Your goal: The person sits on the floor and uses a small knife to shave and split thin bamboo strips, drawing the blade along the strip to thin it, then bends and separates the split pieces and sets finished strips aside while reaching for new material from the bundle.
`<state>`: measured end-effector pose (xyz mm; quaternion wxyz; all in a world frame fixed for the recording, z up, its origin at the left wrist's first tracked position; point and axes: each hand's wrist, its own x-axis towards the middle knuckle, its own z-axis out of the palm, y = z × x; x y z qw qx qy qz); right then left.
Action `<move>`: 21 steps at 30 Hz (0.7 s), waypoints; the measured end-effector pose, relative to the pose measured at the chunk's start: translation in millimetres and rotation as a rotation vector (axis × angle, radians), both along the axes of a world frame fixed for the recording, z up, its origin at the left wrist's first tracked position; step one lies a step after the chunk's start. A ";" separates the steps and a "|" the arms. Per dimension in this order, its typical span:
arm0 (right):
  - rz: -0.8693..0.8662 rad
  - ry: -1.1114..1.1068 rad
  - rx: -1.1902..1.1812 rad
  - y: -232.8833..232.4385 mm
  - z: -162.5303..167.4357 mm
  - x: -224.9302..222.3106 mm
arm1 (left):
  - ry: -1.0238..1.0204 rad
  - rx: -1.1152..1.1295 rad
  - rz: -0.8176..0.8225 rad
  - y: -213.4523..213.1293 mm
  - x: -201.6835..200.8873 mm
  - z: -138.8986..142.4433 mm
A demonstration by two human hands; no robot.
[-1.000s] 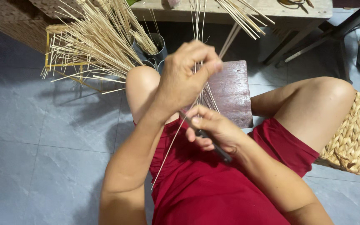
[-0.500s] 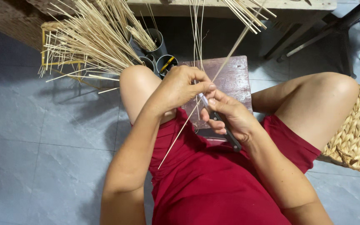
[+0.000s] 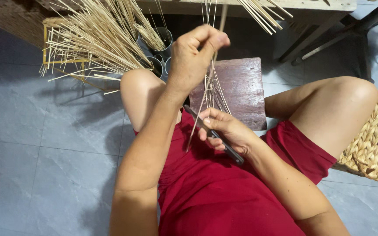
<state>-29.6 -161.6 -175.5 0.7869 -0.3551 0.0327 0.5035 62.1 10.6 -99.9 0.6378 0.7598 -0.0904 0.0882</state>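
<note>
Left hand (image 3: 193, 54): upper centre of the frame, grip closed, pinching the thin bamboo strips (image 3: 211, 87).
Right hand (image 3: 224, 131): centre, grip closed around a dark-handled knife (image 3: 213, 134).
Strips: long axis near vertical, fanning slightly downward toward the lap.
Knife: lies diagonally, tip to upper left.
Behind: wooden block (image 3: 241, 89); loose stick bundle (image 3: 97, 37) at upper left.

One knife (image 3: 213, 134), one wooden block (image 3: 237, 89), three dark cups (image 3: 165, 37), one woven basket (image 3: 375, 140), sticks beyond counting.
</note>
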 end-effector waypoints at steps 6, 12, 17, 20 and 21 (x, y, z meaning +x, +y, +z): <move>-0.108 -0.058 -0.159 -14.5 -6.4 18.6 | 0.107 0.140 -0.182 10.9 -9.2 -31.5; -0.149 -0.043 -0.211 -15.4 -9.4 27.0 | 0.270 0.123 -0.338 10.6 -25.0 -62.8; -0.050 -0.001 -0.153 -4.8 -18.6 25.5 | 0.159 0.001 -0.238 7.2 -6.4 -79.0; -0.005 0.046 -0.123 0.4 -26.3 26.7 | 0.164 -0.070 -0.208 7.9 11.1 -87.2; 0.004 0.055 -0.121 1.0 -28.3 28.7 | 0.160 -0.058 -0.187 7.7 16.8 -88.6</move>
